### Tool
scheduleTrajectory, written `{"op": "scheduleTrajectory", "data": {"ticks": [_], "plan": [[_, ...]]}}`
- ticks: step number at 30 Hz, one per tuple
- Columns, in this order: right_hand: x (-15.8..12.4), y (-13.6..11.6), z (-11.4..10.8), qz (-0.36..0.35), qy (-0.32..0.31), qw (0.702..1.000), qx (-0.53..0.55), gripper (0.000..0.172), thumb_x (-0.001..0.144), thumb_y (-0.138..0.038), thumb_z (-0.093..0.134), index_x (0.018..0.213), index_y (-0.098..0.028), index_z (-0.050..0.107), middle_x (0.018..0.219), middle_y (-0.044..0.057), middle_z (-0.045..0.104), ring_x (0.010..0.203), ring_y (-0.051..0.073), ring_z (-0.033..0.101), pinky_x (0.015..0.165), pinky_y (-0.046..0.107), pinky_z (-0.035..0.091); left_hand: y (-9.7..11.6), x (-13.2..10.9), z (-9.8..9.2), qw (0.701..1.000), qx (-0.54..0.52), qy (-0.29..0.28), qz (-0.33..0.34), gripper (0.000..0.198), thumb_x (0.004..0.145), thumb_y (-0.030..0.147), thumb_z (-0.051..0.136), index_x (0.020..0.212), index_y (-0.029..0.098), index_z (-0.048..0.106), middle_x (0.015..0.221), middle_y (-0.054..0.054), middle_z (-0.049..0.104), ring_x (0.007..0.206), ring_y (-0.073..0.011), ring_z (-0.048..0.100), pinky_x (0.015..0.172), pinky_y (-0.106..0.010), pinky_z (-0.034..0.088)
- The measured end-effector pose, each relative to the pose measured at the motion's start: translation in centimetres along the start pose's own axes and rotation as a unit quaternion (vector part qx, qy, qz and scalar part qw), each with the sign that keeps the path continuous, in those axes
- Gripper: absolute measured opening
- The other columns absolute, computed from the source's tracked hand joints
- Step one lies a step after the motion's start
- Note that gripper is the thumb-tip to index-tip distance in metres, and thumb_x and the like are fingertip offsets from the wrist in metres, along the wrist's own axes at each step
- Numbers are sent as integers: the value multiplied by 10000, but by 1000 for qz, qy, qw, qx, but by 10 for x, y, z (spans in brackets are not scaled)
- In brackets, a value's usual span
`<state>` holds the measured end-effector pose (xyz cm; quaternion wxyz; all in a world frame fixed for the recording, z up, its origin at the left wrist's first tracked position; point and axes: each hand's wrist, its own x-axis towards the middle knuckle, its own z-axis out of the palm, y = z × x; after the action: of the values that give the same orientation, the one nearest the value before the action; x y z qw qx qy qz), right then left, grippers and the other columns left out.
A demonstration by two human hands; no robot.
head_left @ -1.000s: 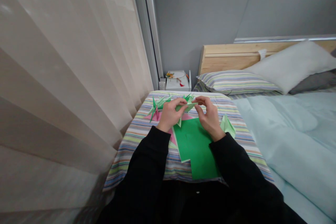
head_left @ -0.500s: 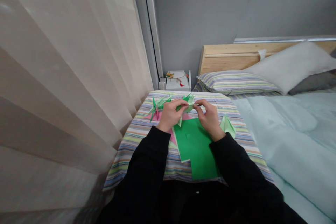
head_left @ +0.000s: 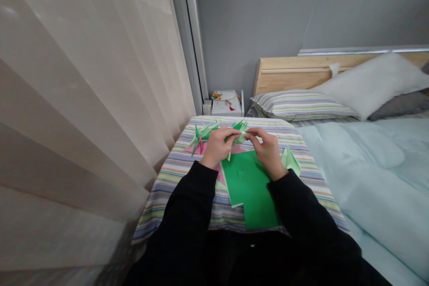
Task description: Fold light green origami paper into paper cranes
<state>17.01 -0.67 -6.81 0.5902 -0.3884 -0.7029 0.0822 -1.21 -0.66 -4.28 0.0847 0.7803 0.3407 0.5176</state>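
Note:
My left hand (head_left: 217, 146) and my right hand (head_left: 267, 148) meet over a striped cushion (head_left: 174, 174) and pinch a small, pale green folded paper piece (head_left: 238, 138) between their fingertips. Both hands are closed on it. Below them lie flat dark green paper sheets (head_left: 251, 187) on a pink sheet (head_left: 220, 178). Several folded green paper figures (head_left: 203, 133) stand just beyond my left hand. Another pale green folded piece (head_left: 290, 159) lies to the right of my right wrist.
A beige curtain (head_left: 83, 98) hangs close on the left. A bed with a pale blue cover (head_left: 368, 165), a striped pillow (head_left: 301, 105) and a white pillow (head_left: 372, 81) fills the right. A small white stand (head_left: 227, 103) sits by the wooden headboard (head_left: 291, 71).
My fingertips have drawn closer together on the pale green piece, the right fingers sliding left along it. The arms have barely shifted.

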Motion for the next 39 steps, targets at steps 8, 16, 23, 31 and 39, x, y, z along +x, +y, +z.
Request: {"op": "scheduleTrajectory", "data": {"ticks": [8, 16, 23, 31, 39], "plan": [[0, -1, -1, 9, -17, 1000, -1, 111, 938, -277, 603, 872, -233, 680, 767, 30, 752, 739, 234, 711, 731, 355, 505, -3, 0, 0, 1000, 12, -10, 24, 176, 923, 107, 636, 895, 199, 784, 853, -52, 784, 817, -202, 684, 803, -370, 542], [1, -5, 0, 13, -48, 999, 12, 145, 960, -275, 571, 826, -233, 608, 667, -2, 663, 624, 186, 632, 644, 308, 465, -1, 1, 2, 997, 38, -30, 52, 37, 868, 169, 740, 844, 192, 756, 822, -47, 759, 823, -216, 655, 806, -373, 512], [1, -7, 1, 5, -52, 998, 26, 74, 940, -264, 587, 876, -235, 609, 743, 11, 683, 678, 196, 653, 676, 315, 497, -4, 2, 2, 998, 24, -18, 51, 100, 902, 224, 713, 810, 187, 726, 792, -44, 729, 797, -208, 637, 782, -362, 486], [1, -7, 1, -10, -48, 999, 19, 92, 929, -263, 604, 845, -230, 626, 751, 22, 666, 701, 207, 635, 697, 332, 490, -1, 2, 0, 999, 28, -21, 40, 134, 912, 253, 701, 793, 195, 719, 787, -41, 730, 794, -203, 630, 799, -368, 485], [0, -11, 0, -5, -51, 999, 13, 150, 957, -303, 587, 827, -238, 623, 729, 14, 665, 681, 197, 626, 683, 325, 487, -1, 2, 0, 999, 35, -26, 32, 102, 890, 221, 710, 791, 202, 725, 785, -38, 726, 795, -208, 626, 808, -375, 490]]}}
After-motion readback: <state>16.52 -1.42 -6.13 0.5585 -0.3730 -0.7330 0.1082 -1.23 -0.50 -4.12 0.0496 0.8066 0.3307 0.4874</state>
